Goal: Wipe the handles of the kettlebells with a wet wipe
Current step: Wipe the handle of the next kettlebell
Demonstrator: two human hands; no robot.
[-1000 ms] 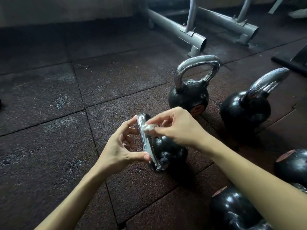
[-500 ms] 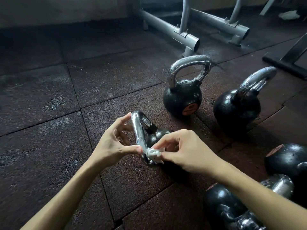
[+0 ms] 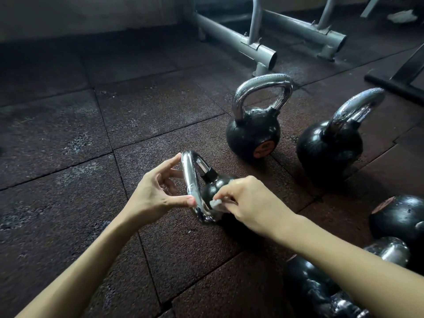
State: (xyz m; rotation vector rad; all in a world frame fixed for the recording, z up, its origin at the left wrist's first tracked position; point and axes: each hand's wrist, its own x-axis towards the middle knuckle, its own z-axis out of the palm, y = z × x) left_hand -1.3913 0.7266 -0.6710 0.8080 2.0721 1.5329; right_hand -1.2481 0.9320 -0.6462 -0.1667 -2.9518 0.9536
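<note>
Both forearms reach in from the near edge. Left hand - thumb and index tips clamp the handle. Right hand - fingertips pinch the wet wipe.

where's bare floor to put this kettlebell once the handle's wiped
The widest bare patch is the floor mats left of the left hand, back to the wall. A smaller patch lies between the held kettlebell and the grey rack foot. It is crowded right of the right hand, where the other kettlebells sit close together.
</note>
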